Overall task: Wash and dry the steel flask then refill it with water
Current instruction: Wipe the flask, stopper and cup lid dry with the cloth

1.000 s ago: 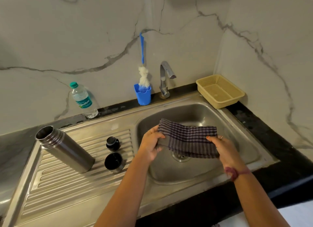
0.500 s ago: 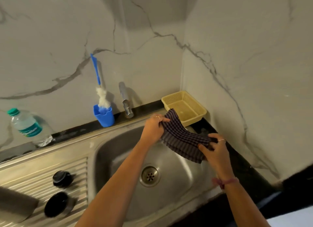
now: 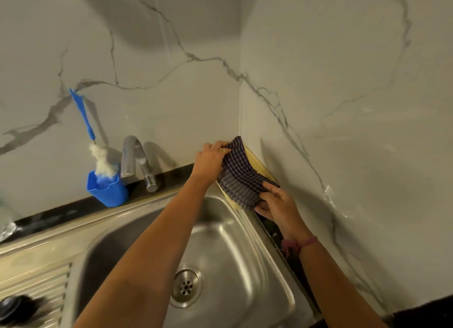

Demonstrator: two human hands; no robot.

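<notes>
A dark checked cloth (image 3: 239, 178) hangs folded between both hands over the yellow basket (image 3: 257, 164) in the back right corner. My left hand (image 3: 210, 160) grips the cloth's far end and my right hand (image 3: 275, 202) grips its near end. The cloth covers most of the basket. The steel flask is out of view. One black flask lid (image 3: 11, 305) shows at the bottom left on the ribbed drainboard (image 3: 36, 286).
The steel sink (image 3: 228, 232) with its drain (image 3: 186, 287) lies under my arms. A tap (image 3: 133, 158) and a blue holder (image 3: 107, 189) with a blue-handled bottle brush (image 3: 84, 117) stand behind it. Marble walls meet at the corner.
Both hands carried the cloth from over the sink basin to the back right, onto the yellow basket. The view swung right, so the flask and water bottle left the frame.
</notes>
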